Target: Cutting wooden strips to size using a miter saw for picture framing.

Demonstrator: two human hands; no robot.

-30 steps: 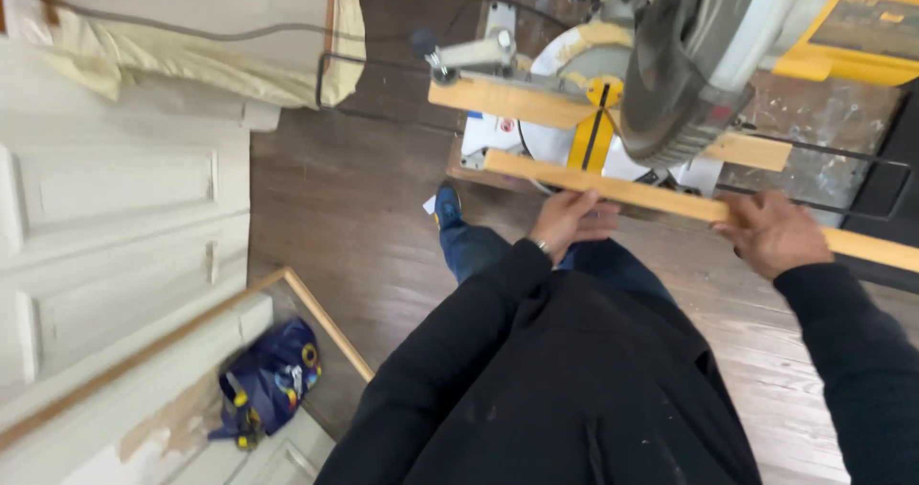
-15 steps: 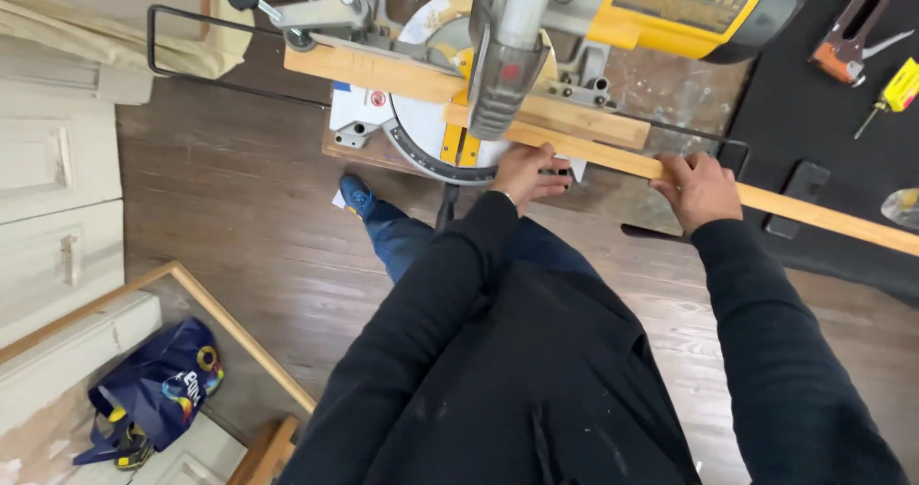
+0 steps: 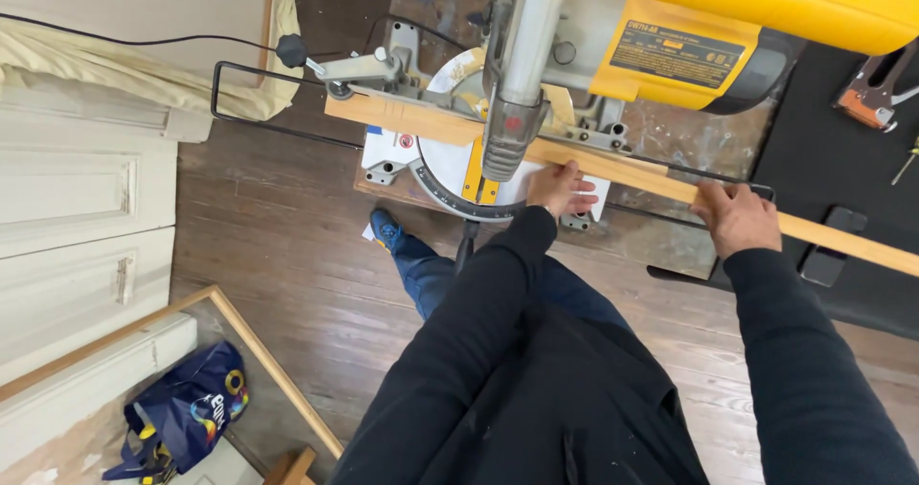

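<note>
A long pale wooden strip (image 3: pixel 632 171) lies across the table of a yellow and grey mitre saw (image 3: pixel 536 83), running from upper left to lower right. My left hand (image 3: pixel 560 190) rests on the strip just right of the blade slot, fingers spread flat over the wood. Further right, my right hand (image 3: pixel 735 217) grips the strip from above. The saw head hangs raised above the wood. Both of my arms are in black sleeves.
A dark wood floor (image 3: pixel 287 255) lies below, with my blue shoe (image 3: pixel 386 228) on it. White panelled doors (image 3: pixel 77 217) lie at left, and a blue bag (image 3: pixel 187 413) sits inside a wooden frame. Hand tools (image 3: pixel 866 97) rest on a black surface at right.
The view has tilted so the saw sits closer and lower in frame. Both hands stay on the strip, with my left hand now nearer the blade slot.
</note>
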